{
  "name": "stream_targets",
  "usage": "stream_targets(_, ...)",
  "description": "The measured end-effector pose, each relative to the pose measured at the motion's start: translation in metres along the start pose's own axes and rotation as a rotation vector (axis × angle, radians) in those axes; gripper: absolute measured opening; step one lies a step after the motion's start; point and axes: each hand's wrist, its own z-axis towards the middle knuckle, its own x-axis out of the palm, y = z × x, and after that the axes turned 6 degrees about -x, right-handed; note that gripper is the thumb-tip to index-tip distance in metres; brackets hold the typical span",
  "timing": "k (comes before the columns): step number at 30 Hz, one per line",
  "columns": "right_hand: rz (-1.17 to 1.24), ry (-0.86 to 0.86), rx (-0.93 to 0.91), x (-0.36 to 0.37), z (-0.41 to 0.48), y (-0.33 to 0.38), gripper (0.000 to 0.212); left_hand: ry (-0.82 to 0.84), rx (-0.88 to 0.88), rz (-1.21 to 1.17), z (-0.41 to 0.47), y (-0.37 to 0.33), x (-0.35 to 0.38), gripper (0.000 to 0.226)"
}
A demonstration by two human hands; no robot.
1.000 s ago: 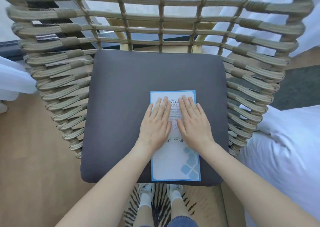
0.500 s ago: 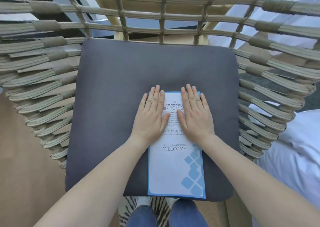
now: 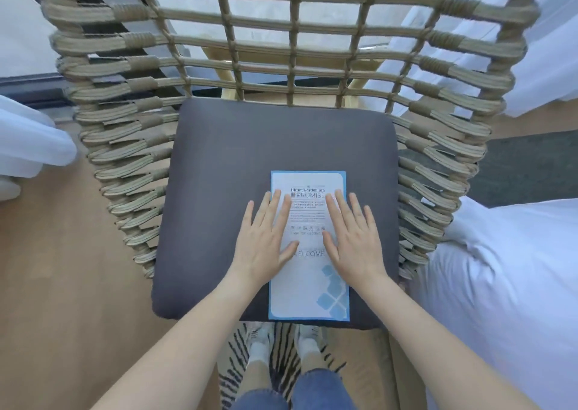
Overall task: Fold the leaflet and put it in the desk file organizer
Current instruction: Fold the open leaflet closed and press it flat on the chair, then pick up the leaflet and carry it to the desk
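Observation:
A white leaflet (image 3: 308, 287) with a blue border and blue squares at its near right corner lies flat and lengthwise on the grey seat cushion (image 3: 237, 165) of a woven chair. My left hand (image 3: 266, 240) rests palm down across the leaflet's left edge, fingers spread, partly on the cushion. My right hand (image 3: 353, 237) lies flat over the right edge in the same way. Printed text shows between the two hands. No desk file organizer is in view.
The woven rope chair back and sides (image 3: 294, 46) wrap around the cushion. White bedding (image 3: 500, 284) lies at the right, white fabric (image 3: 28, 140) at the left. A striped rug (image 3: 281, 347) and my feet are below the seat's front edge.
Both hands have slid apart, from the middle of the leaflet out to its left and right edges. The camera has pulled back and up, so more of the chair shows.

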Motion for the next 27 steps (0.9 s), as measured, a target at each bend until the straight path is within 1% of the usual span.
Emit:
stream_targets(2,0.032,0.004,0.058,0.002,-0.021,0.004,0.068,0.020,-0.084,-0.049,-0.024,-0.003,0.006,0.084)
stream_targets(4,0.090,0.023,0.161,0.009,-0.036,0.008,0.070,0.039,-0.172,-0.105,-0.042,-0.006,0.016,0.084)
stream_targets(6,0.161,0.056,0.269,0.018,-0.045,0.013,0.071,0.049,-0.237,-0.160,-0.054,-0.011,0.026,0.085)
stream_targets(8,0.192,0.063,0.328,0.025,-0.046,0.016,0.071,0.040,-0.293,-0.220,-0.058,-0.016,0.035,0.086)
stream_targets(10,0.240,0.041,0.353,0.030,-0.044,0.022,0.070,0.011,-0.314,-0.267,-0.057,-0.021,0.040,0.085)
stream_targets(13,0.407,-0.002,0.419,0.033,-0.038,0.030,0.069,-0.013,-0.319,-0.377,-0.053,-0.030,0.042,0.079)
stream_targets(15,0.502,-0.028,0.466,0.032,-0.036,0.032,0.068,-0.025,-0.354,-0.518,-0.050,-0.033,0.041,0.075)
stream_targets(17,0.619,-0.059,0.507,0.029,-0.036,0.031,0.068,-0.023,-0.418,-0.742,-0.046,-0.034,0.036,0.073)
stream_targets(20,0.829,-0.063,0.549,0.017,-0.040,0.024,0.070,0.048,-0.557,-1.054,-0.043,-0.031,0.016,0.071)
stream_targets(21,0.903,-0.052,0.568,0.010,-0.043,0.022,0.070,0.081,-0.575,-1.141,-0.043,-0.029,0.007,0.070)
stream_targets(24,1.051,-0.049,0.580,-0.017,-0.054,0.025,0.069,0.128,-0.561,-1.313,-0.052,-0.029,-0.026,0.068)
stream_targets(27,1.095,-0.060,0.536,-0.057,-0.070,0.036,0.069,0.134,-0.535,-1.404,-0.067,-0.033,-0.069,0.066)
